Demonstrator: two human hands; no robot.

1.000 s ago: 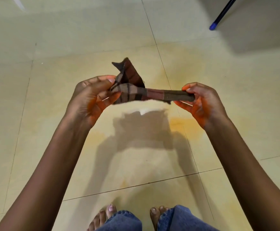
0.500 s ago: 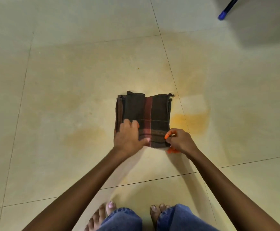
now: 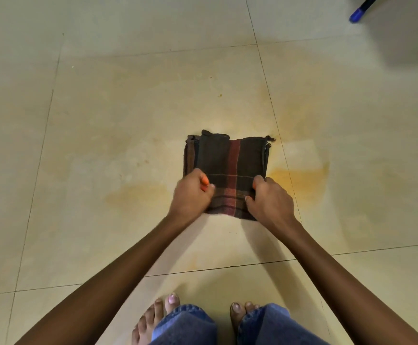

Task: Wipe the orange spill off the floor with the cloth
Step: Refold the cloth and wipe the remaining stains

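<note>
A dark brown checked cloth (image 3: 228, 165) with a red stripe lies folded flat on the cream tiled floor. My left hand (image 3: 190, 195) grips its near left corner with curled fingers. Its near right corner is gripped by my right hand (image 3: 270, 200), fingers curled onto the fabric. An orange spill (image 3: 300, 178) stains the tile just right of the cloth. A fainter orange smear (image 3: 135, 195) lies to the left of my left hand.
My bare feet (image 3: 158, 317) and jeans hems show at the bottom edge. A blue-tipped black leg (image 3: 357, 11) and a dark shadow stand at the far right corner. Pale yellow streaks cover the tile beyond the cloth.
The cloth went from stretched between my hands in the air to lying flat on the floor. Both hands now grip its near edge, the right one moved onto the fabric.
</note>
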